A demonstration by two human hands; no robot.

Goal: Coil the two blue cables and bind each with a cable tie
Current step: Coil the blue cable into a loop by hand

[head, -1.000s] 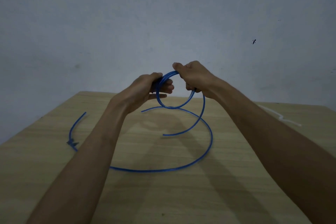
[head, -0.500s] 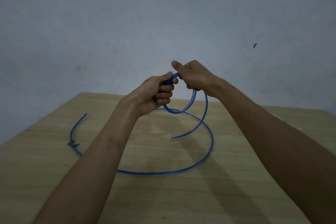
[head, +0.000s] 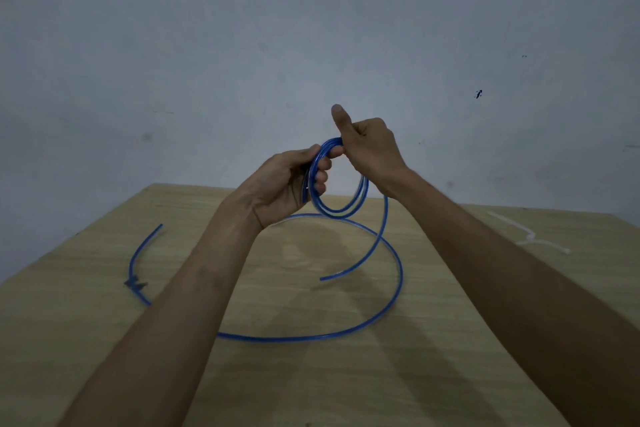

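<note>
We hold the coil (head: 341, 213) of blue cable in the air over the table (head: 346, 388), our left hand (head: 282, 185) curled round its left side and our right hand (head: 372, 152) pinching its top, thumb stuck up. The uncoiled length (head: 400, 288) leaves from under the left hand, sweeps right and round towards us on the table, then runs off left beneath our left forearm, so we judge the right hand nearer to draw in the next turn. The white cable ties (head: 530, 239) lie far right, well apart.
</note>
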